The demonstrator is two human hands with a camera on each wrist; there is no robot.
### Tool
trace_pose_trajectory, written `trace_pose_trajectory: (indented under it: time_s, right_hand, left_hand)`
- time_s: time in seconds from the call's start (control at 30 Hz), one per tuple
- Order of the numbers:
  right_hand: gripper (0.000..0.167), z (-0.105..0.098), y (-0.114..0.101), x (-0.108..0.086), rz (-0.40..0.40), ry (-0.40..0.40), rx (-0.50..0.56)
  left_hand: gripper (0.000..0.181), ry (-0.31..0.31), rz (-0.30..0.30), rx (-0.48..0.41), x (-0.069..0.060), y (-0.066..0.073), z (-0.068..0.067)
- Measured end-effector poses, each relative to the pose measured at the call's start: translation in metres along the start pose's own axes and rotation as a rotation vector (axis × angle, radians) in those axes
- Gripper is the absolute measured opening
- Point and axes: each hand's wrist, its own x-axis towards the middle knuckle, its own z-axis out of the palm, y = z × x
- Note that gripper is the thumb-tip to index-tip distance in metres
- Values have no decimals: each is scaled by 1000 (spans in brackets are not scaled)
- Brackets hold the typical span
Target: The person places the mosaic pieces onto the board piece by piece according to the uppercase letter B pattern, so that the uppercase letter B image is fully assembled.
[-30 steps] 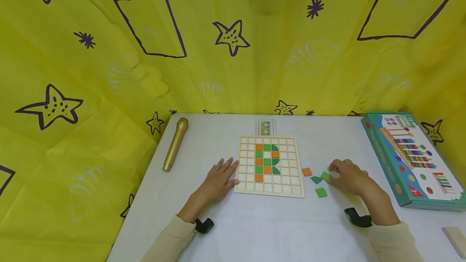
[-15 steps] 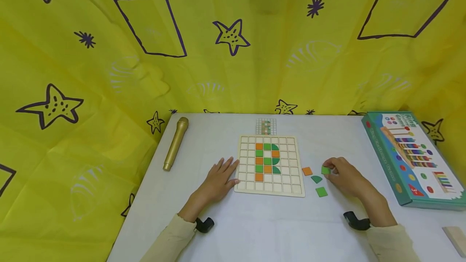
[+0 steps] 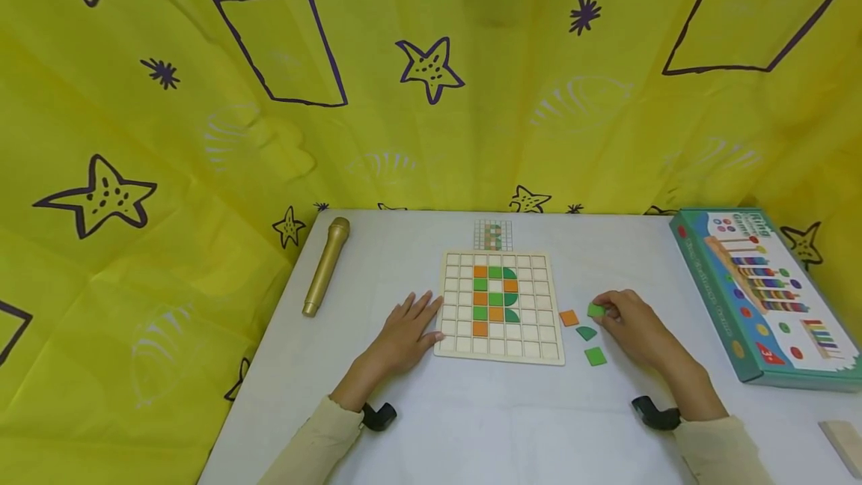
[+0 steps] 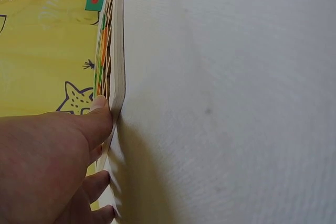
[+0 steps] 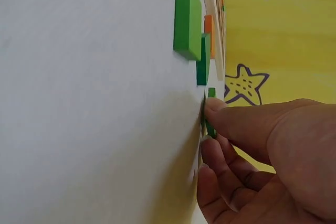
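Observation:
My left hand (image 3: pixel 399 335) lies at the left edge of a square wooden grid board (image 3: pixel 498 350), fingers mostly straight. Its thumb (image 4: pixel 100 116) touches the board's rim in the left wrist view. Orange, green and dark green tiles fill some cells in an R-like shape. To the board's right, my right hand (image 3: pixel 636 328) pinches a green square tile (image 3: pixel 595 310) between thumb and fingers, close to the table. Loose beside it lie an orange square tile (image 3: pixel 569 318), a dark green quarter-circle tile (image 3: pixel 587 333) and another green square tile (image 3: pixel 595 356).
A small pattern card (image 3: pixel 493 235) lies behind the board. A gold microphone (image 3: pixel 326 268) is on the left of the white table (image 3: pixel 498 425). On the right sits a large game box (image 3: pixel 768 298), with a pale wooden block (image 3: pixel 840 440) nearer the front. Yellow cloth (image 3: pixel 431 141) hangs behind.
My right hand has moved slightly left and away from me, taking the green square tile along from beside the quarter-circle tile. The left hand stays at the board's edge.

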Motion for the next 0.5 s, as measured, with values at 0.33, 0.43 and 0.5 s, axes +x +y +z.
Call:
trace_pose_trajectory:
  time_s: [0.33,0.43,0.5]
  right_hand:
    - [30,16,-37,9,-12,-26,70]
    - [29,28,-53,10,-48,-40,72]
    - [28,37,-63,10,-66,-62,77]
  left_hand:
    - [69,-3,0,8,-1,1,0]
    - [69,-2,-1,-2,-1,1,0]
    - [69,0,0,-6,-1,1,0]
